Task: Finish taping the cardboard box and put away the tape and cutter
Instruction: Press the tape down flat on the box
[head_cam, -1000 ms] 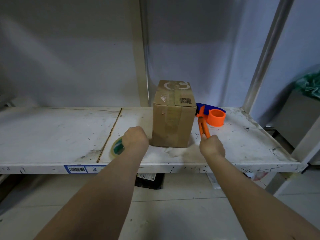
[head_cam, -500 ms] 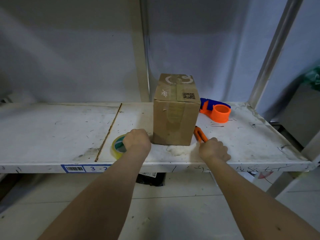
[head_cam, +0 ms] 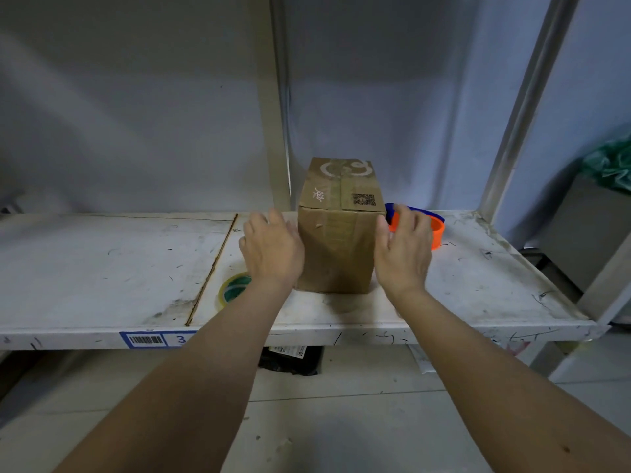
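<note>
Head view, shelf: your scuffed white metal shelf [head_cam: 102,268] carries everything.
Box: brown taped cardboard box [head_cam: 336,240] stands upright between your hands.
Hands: left hand [head_cam: 271,249] and right hand [head_cam: 403,254], fingers wide, empty, probably to grasp its sides.
Tape: clear tape roll [head_cam: 232,290] lies near your left wrist; orange-blue tape cutter [head_cam: 435,230] behind right hand.

Brown cardboard box [head_cam: 336,233] with white swirl print and black QR code. Orange-and-blue tape dispenser [head_cam: 435,228]; clear tape roll [head_cam: 229,292] with green core. White scuffed shelf [head_cam: 102,268] bearing a blue-bordered barcode label [head_cam: 150,339].

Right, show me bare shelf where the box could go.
Free: the left board of the shelf, up to its seam. Also the right end, beyond the orange dispenser. Crowded: the middle, with the box, tape roll and both hands.
</note>
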A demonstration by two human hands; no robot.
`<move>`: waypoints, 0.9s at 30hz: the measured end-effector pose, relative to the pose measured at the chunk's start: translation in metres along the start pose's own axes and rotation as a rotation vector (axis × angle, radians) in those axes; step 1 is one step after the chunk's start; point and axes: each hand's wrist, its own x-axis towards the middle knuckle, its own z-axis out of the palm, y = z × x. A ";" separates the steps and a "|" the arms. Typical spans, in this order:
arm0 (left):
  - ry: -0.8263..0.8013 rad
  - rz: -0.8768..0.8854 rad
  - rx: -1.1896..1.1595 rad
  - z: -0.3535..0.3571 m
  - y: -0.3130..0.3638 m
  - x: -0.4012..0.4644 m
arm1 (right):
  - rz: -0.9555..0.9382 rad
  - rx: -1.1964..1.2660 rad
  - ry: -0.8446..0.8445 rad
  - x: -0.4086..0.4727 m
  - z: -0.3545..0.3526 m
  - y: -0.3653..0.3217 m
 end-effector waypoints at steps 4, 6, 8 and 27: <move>-0.065 0.257 0.010 0.001 0.017 0.007 | -0.239 -0.152 -0.114 0.010 0.000 -0.016; -0.095 0.397 0.091 0.005 0.019 0.010 | -0.300 -0.232 -0.171 0.014 0.003 -0.016; -0.114 0.474 0.149 0.009 0.020 0.011 | -0.330 -0.265 -0.202 0.015 0.007 -0.014; -0.091 0.490 0.243 0.024 0.012 0.009 | -0.467 -0.428 -0.215 0.006 0.015 0.000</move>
